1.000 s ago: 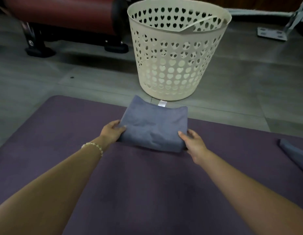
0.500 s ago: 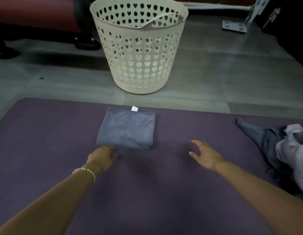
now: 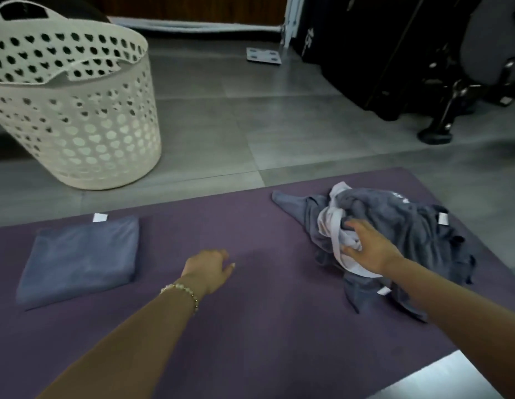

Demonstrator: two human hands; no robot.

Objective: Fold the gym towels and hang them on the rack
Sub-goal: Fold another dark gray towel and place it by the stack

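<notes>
A folded blue-grey towel (image 3: 80, 259) with a white tag lies flat on the purple mat (image 3: 250, 326) at the left. At the right of the mat sits a crumpled pile of grey towels (image 3: 408, 226) with a white towel (image 3: 334, 226) bunched on top. My right hand (image 3: 365, 246) is on the pile, thumb and fingers closing round the white towel. My left hand (image 3: 208, 269), wearing a bead bracelet, hovers over the bare mat between the folded towel and the pile, fingers loosely curled, holding nothing. No rack is recognisable in view.
A cream perforated laundry basket (image 3: 72, 110) stands on the grey tiled floor behind the folded towel. Black gym equipment (image 3: 423, 53) fills the far right. A metal floor plate (image 3: 263, 55) and white post stand at the back.
Both hands let go of the folded towel, which now lies at the left. My view swung right; my right hand reached to the crumpled pile and my left hand drifted right over the mat.
</notes>
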